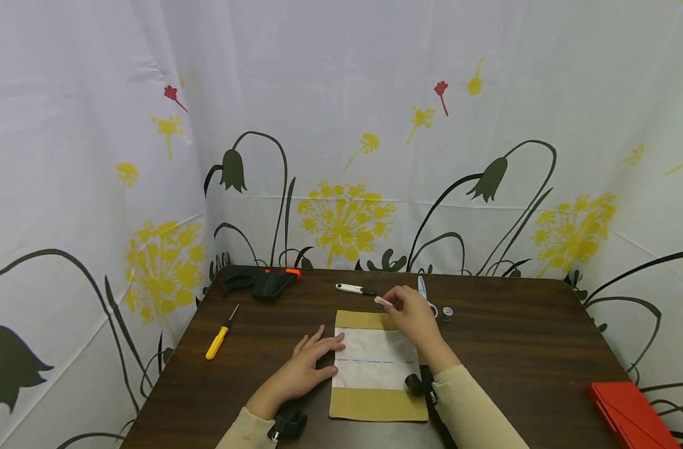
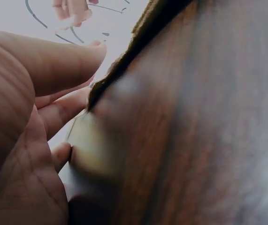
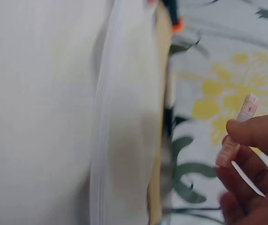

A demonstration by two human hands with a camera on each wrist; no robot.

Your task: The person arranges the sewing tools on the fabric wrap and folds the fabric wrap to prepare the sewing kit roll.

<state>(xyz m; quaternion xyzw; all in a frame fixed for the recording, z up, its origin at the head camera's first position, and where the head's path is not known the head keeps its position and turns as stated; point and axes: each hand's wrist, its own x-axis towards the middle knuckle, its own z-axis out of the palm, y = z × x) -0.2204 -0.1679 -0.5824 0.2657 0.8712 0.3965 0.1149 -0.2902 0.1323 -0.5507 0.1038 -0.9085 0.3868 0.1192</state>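
A tan rectangular piece (image 1: 377, 405) lies in front of me, with a white sheet (image 1: 369, 375) across its middle and a dashed line along the sheet. My left hand (image 1: 303, 368) rests at its left edge, the fingers extended and spread over the border. In the left wrist view the thumb (image 2: 72, 63) lies near that edge. Above the far right part of the piece, my right hand (image 1: 413, 315) pinches a small folded measuring tape (image 3: 248, 108) between thumb and fingers. The tape is pale pink and white with printed marks.
Behind the piece lie a white-and-black pen-like tool (image 1: 352, 289), light blue scissors (image 1: 422, 287) and a small roll (image 1: 447, 313). To the left are a yellow-handled screwdriver (image 1: 217, 343) and a black tool with orange parts (image 1: 268, 284). A red box-like object (image 1: 627, 411) sits at the right.
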